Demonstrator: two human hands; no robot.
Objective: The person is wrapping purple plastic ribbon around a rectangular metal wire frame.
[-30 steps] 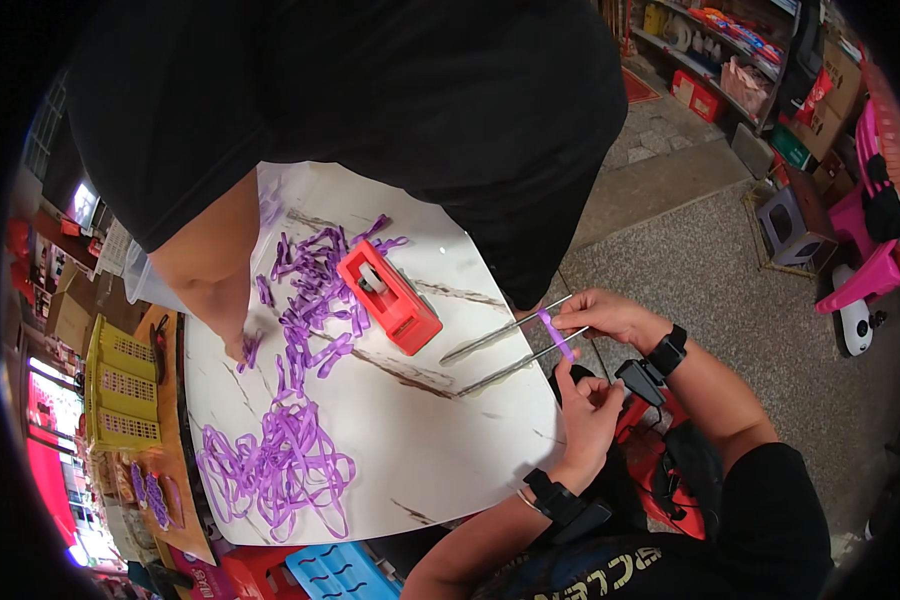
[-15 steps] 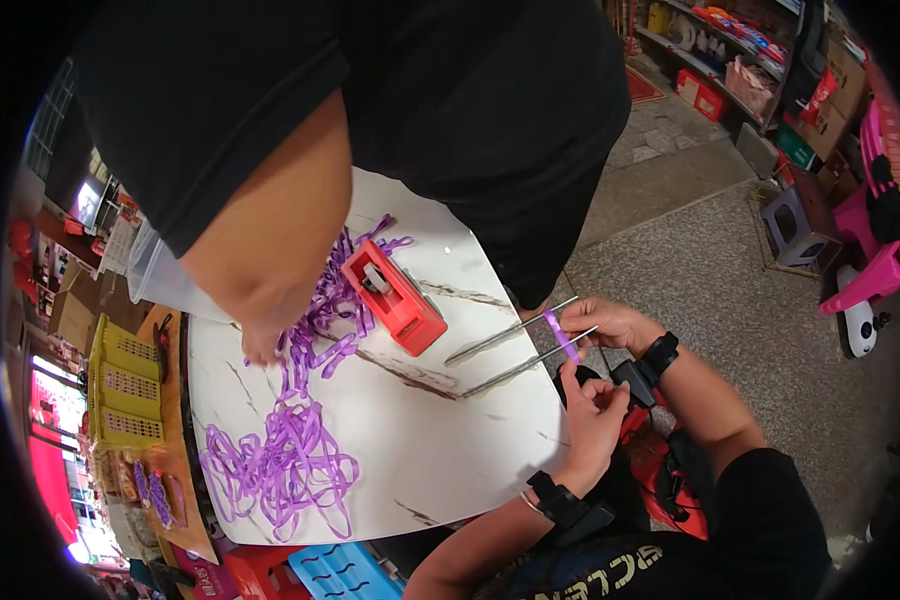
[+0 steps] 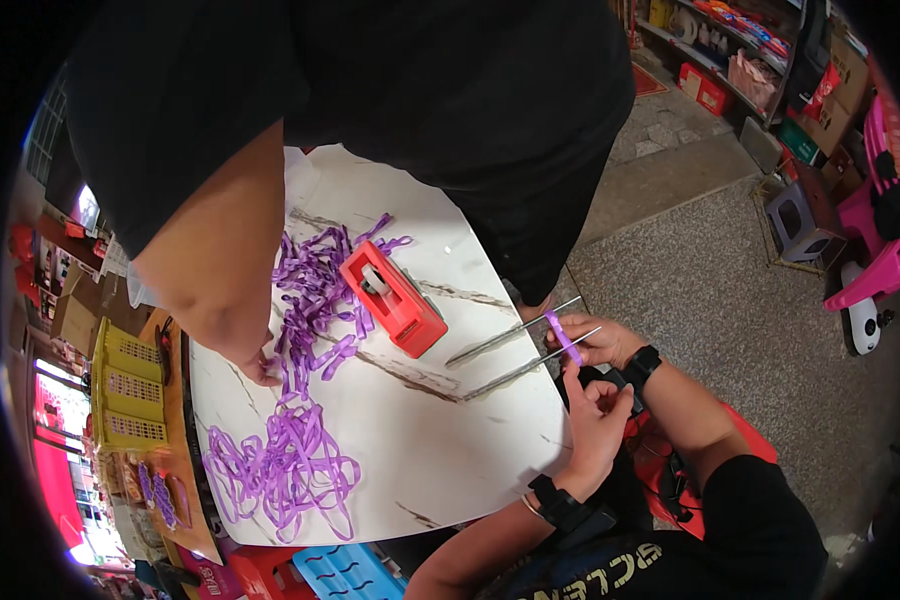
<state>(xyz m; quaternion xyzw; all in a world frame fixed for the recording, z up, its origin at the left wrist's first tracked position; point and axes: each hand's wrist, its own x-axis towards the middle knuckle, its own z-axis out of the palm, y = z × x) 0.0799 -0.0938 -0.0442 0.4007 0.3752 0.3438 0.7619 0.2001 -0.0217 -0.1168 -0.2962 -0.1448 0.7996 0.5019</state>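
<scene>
Two thin metal rods (image 3: pixel 515 337) lie side by side on the white marbled table and stick out past its right edge. A short purple ribbon (image 3: pixel 564 338) spans the rods near their free ends. My right hand (image 3: pixel 602 340) is closed on the ribbon from the far side, fingertips pressed near it. Just below, my left hand (image 3: pixel 595 430) has its index finger stretched up to the ribbon's lower end. Its thumb stands apart and the other fingers are curled, with nothing visible in them. Both my wrists wear black straps with small devices.
A red tape dispenser (image 3: pixel 395 300) stands mid-table. Purple ribbon heaps (image 3: pixel 290 470) lie along the left side, where a co-worker's hand (image 3: pixel 260 368) touches the ribbons. That person stands across the table (image 3: pixel 470 480). Yellow baskets (image 3: pixel 130 390), a blue stool (image 3: pixel 345 572) and a grey stool (image 3: pixel 802 220) are around.
The co-worker's arm has shifted left, showing more of the ribbon heap and table. My right forearm has moved slightly; my hands remain at the ribbon on the rods.
</scene>
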